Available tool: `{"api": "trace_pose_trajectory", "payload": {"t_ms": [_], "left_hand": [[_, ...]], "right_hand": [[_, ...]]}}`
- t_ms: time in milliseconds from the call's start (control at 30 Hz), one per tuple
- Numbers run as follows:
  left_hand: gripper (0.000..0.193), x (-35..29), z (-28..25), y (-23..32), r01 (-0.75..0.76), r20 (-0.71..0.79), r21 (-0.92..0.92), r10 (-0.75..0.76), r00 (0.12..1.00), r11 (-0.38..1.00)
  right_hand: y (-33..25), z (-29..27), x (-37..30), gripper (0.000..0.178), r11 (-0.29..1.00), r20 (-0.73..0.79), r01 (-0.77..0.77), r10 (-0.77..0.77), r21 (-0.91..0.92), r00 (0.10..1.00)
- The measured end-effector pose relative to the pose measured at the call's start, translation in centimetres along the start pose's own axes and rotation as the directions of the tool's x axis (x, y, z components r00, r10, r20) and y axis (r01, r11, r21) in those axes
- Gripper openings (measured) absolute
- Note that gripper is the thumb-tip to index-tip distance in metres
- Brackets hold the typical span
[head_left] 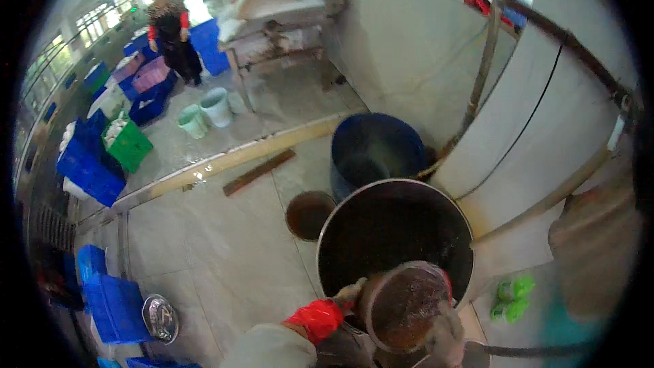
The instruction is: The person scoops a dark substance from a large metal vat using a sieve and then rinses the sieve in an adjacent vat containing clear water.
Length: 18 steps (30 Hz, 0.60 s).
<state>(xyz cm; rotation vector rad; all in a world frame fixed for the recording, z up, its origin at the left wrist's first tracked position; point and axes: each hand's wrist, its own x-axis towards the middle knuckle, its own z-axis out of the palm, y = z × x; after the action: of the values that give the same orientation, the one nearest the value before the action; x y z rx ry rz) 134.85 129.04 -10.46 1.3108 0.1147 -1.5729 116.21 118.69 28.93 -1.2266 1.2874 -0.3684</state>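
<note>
A round bucket (407,308) with dark brown, wet-looking contents is held over the near edge of a large round vat (325,232). My left hand (350,294), below a red cuff, is closed at the bucket's left side. On the bucket's near right side lies my right hand (446,335), which looks gloved in grey; its fingers are partly blurred but bent round the rim. The vat has a pale rim and a dark inside. Behind it stands a blue barrel (340,157), and a smaller brown bucket (310,215) is on the floor to its left.
A wooden plank (259,172) lies on the tiles near a low ledge (235,157). Blue crates (117,310) and a metal bowl (161,319) are at the left. Green packages (512,298) sit at the right, by a hose (545,351). A person (170,31) stands far back.
</note>
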Motion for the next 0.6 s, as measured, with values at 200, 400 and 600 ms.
{"api": "trace_pose_trajectory", "payload": {"t_ms": [200,400,600], "left_hand": [[0.078,-10.0,8.4,5.8,0.063,0.105,0.130,-0.077,0.991,0.990],[0.079,-17.1,14.5,5.4,-0.061,0.283,0.381,-0.054,0.957,0.923],[0.109,-22.9,20.4,4.9,-0.153,0.319,0.841,-0.247,0.915,0.519]], "right_hand": [[1.2,-6.3,-6.4,0.042,0.975,-0.067,0.194,-0.188,0.104,0.980],[6.7,-10.2,-8.6,0.038,0.967,-0.126,0.188,-0.168,0.171,0.978],[14.4,-14.6,-10.2,0.033,0.959,-0.181,0.122,-0.077,0.255,0.981]]}}
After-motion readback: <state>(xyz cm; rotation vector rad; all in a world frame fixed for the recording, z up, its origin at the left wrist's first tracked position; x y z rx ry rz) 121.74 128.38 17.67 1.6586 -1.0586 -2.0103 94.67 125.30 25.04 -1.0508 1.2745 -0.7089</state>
